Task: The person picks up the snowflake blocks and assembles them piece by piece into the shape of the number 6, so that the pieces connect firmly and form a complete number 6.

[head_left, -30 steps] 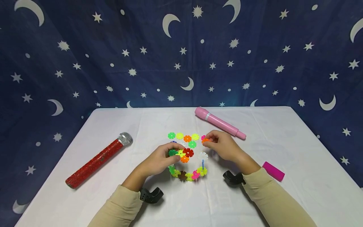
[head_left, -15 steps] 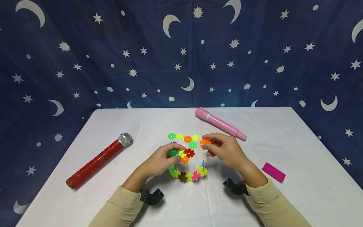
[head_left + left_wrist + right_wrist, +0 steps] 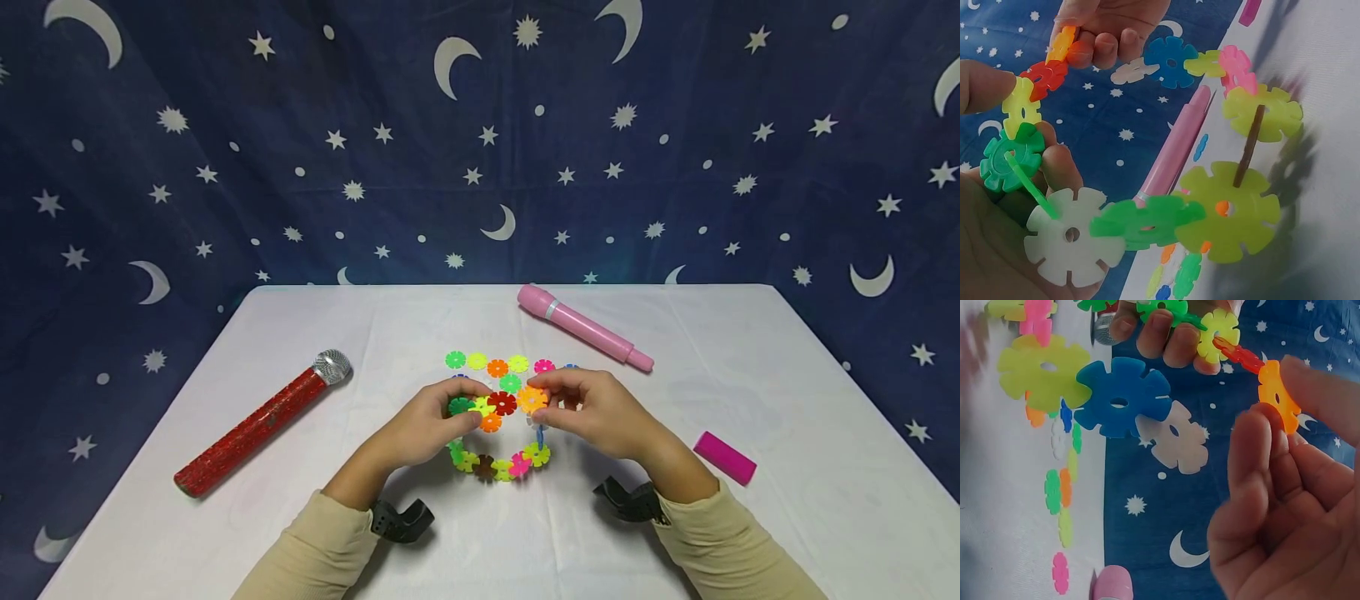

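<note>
1. We've got a curved chain of flower-shaped discs around the middle of the surface, well in from its side edges. Its top part is held up; we can't tell whether the lowest discs touch down.
2. Our left hand pinches the chain by a yellow disc, with a red disc sticking out past the fingers.
3. Our right hand has an orange disc between thumb and fingers, right up against the red one. Can't tell if the slots are actually locked.
4. Biggest worry, we reckon: if the slots don't line up, pushing could just bend the discs or pop the orange one out of our fingers.
5. Shoving hard sideways could also twist the red disc loose from the yellow, since only the yellow's side is braced.
6. The chain's pale end disc, linked to a blue disc, dangles near our right hand, so a careless wrist turn could snag it.
7. Drop anything and it might scatter the loose discs, like that pink disc toward the far edge, by the pink microphone.
</note>
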